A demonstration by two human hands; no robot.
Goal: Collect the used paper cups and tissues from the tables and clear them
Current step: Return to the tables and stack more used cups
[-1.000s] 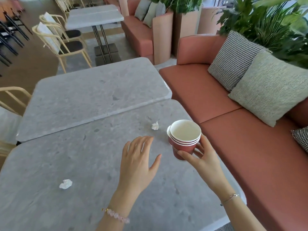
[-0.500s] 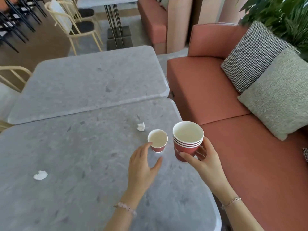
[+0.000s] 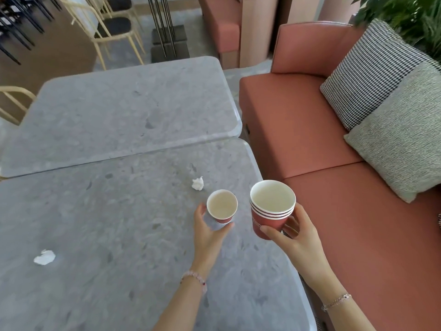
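Note:
A single red paper cup stands upright on the near grey table, close to its right edge. My left hand curves around the cup's near side, fingers to its left and thumb by its base, without a firm hold on it. My right hand holds a stack of red paper cups just right of the single cup, above the table edge. One crumpled white tissue lies just beyond the single cup. Another tissue lies far to the left.
A second grey table butts against the far side of the near one. A terracotta sofa with a checked cushion and a beige cushion runs along the right. Wooden chairs stand beyond the tables.
My left hand has moved forward from above the table to wrap around the single cup. The view has tilted down, and the stack in my right hand has stayed steady.

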